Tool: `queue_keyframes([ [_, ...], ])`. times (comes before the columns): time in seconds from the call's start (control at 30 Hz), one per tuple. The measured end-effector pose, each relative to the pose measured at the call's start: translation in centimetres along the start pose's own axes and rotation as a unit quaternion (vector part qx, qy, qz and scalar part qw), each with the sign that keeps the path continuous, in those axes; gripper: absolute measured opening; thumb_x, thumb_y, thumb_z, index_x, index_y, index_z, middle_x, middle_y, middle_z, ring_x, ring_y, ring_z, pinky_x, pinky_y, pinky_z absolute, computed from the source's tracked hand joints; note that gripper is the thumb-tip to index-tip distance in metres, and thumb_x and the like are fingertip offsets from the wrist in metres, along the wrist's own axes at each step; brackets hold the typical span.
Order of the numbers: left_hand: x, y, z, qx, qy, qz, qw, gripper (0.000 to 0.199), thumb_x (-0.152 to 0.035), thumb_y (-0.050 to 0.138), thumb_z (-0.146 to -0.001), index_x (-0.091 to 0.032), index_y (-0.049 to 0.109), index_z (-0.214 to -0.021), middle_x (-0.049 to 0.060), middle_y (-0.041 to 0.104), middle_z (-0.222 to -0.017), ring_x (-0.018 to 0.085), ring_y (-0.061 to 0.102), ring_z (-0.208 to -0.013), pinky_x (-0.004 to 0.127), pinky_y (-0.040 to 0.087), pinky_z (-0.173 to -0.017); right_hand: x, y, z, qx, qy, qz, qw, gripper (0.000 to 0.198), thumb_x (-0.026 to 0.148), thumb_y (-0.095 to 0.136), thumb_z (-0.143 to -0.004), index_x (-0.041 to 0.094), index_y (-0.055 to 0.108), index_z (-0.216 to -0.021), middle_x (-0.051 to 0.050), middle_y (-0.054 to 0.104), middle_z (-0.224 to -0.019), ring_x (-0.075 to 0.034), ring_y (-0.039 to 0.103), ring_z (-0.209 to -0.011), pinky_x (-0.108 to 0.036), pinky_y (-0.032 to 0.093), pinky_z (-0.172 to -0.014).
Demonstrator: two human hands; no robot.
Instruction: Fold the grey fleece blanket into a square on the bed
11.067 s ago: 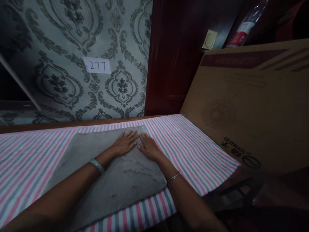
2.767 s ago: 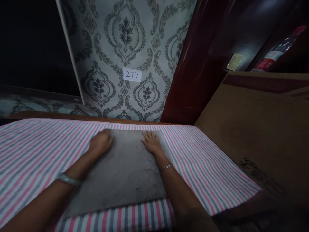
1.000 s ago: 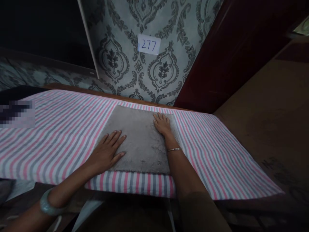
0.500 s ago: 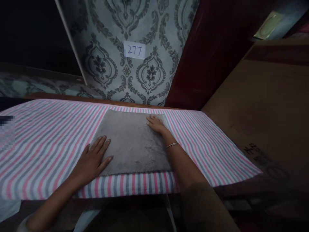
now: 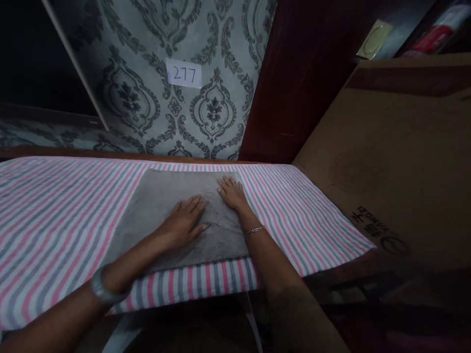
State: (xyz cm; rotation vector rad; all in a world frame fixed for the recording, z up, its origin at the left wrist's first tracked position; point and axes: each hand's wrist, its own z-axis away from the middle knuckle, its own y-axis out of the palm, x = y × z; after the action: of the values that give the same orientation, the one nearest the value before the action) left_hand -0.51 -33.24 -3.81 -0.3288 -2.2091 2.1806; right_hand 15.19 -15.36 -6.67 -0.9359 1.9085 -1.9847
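Note:
A grey, soft-looking piece of cloth (image 5: pixel 147 201) lies flat on a table covered with a pink, grey and white striped tablecloth (image 5: pixel 73 206). My left hand (image 5: pixel 184 220) rests palm down near the middle of the grey cloth, fingers apart. Close to the cloth's far right corner, my right hand (image 5: pixel 231 193) also lies flat, its fingers spread. Neither hand grips anything. Faint creases run across the cloth's surface between and below the hands.
A large cardboard box (image 5: pixel 405 147) stands along the right side of the table. Behind the table is a patterned wall with a paper label (image 5: pixel 184 73) reading 277. A dark screen (image 5: pixel 37 63) is at the upper left, and a dark red panel (image 5: pixel 279 83) stands right of the wallpaper.
My left hand has slid right from the cloth's left edge to its middle. My right hand stays near the far right corner. The camera view has shifted to the right.

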Motion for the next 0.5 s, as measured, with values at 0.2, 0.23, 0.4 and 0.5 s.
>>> queue_keyframes([
  [0.2, -0.3, 2.3, -5.3, 0.012, 0.09, -0.013, 0.996, 0.075, -0.059, 0.032, -0.094, -0.016, 0.024, -0.154, 0.017, 0.019, -0.161, 0.031, 0.014, -0.15, 0.058, 0.012, -0.119, -0.5, 0.3, -0.2, -0.007, -0.008, -0.006, 1.0, 0.053, 0.041, 0.029, -0.101, 0.028, 0.033, -0.153, -0.003, 0.022, -0.163, -0.026, 0.014, -0.15, -0.055, 0.012, -0.118],
  [0.23, 0.0, 2.6, -5.4, 0.014, 0.099, -0.015, 0.995, 0.074, -0.06, 0.031, -0.094, -0.018, 0.025, -0.154, 0.016, 0.02, -0.161, 0.031, 0.014, -0.15, 0.058, 0.012, -0.119, -0.5, 0.3, -0.2, -0.008, -0.008, -0.007, 1.0, 0.053, 0.041, 0.029, -0.101, 0.029, 0.034, -0.152, -0.002, 0.022, -0.163, -0.025, 0.014, -0.15, -0.055, 0.012, -0.118],
  [0.4, 0.2, 3.0, -3.4, 0.008, 0.15, -0.017, 0.989, 0.067, -0.063, 0.03, -0.094, -0.033, 0.026, -0.153, 0.009, 0.019, -0.163, 0.032, 0.013, -0.15, 0.06, 0.011, -0.118, -0.6, 0.3, -0.2, -0.01, -0.01, -0.013, 1.0, 0.052, 0.041, 0.03, -0.101, 0.029, 0.034, -0.152, -0.002, 0.024, -0.163, -0.025, 0.015, -0.15, -0.054, 0.013, -0.118],
  [0.5, -0.6, 2.7, -1.8, 0.02, 0.175, -0.009, 0.984, 0.064, -0.062, 0.033, -0.094, -0.037, 0.026, -0.152, 0.007, 0.015, -0.164, 0.034, 0.01, -0.15, 0.062, 0.011, -0.117, -0.6, 0.2, -0.2, -0.007, -0.009, -0.013, 1.0, 0.053, 0.04, 0.031, -0.101, 0.029, 0.034, -0.152, -0.002, 0.024, -0.163, -0.026, 0.015, -0.15, -0.055, 0.012, -0.118],
])
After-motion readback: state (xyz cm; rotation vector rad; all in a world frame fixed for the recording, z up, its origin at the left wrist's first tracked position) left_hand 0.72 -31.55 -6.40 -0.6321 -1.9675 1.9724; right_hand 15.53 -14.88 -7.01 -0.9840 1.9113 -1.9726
